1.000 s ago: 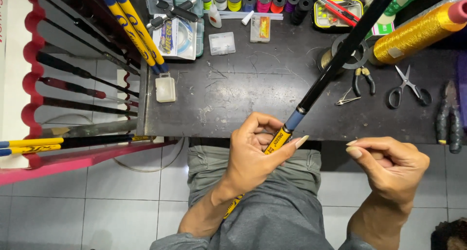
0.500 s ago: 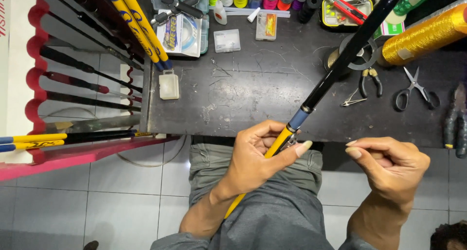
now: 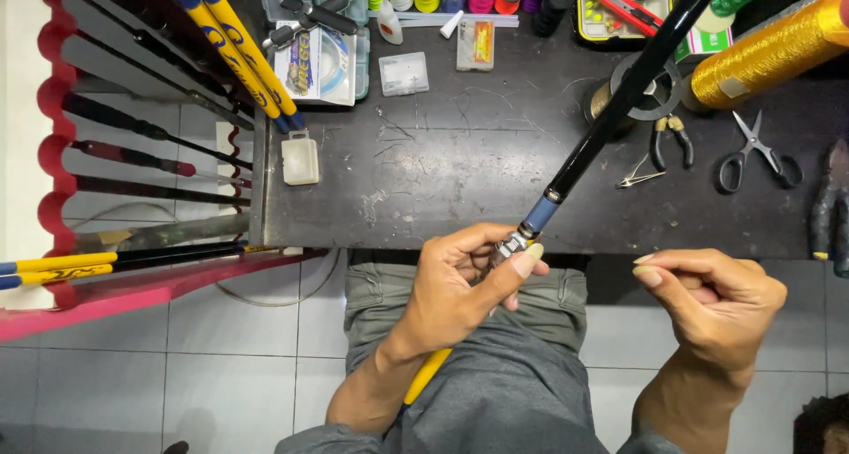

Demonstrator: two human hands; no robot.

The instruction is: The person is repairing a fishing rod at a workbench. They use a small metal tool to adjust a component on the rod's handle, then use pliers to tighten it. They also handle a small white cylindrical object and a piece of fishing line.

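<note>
Head view, looking straight down: my left hand (image 3: 460,286) sits at lower centre of the frame, fingers clamped round a fishing rod (image 3: 619,100) near its blue band and metal ring, thumb pressing on top. The rod runs from my lap up to the upper right, crossing the dark workbench (image 3: 442,171). My right hand (image 3: 716,299) hovers at the lower right, apart from the rod, fingers curled together as if pinching something too fine to see. I judge a steady grip and level rod matter most here. Scissors (image 3: 752,153) lie right of the rod.
</note>
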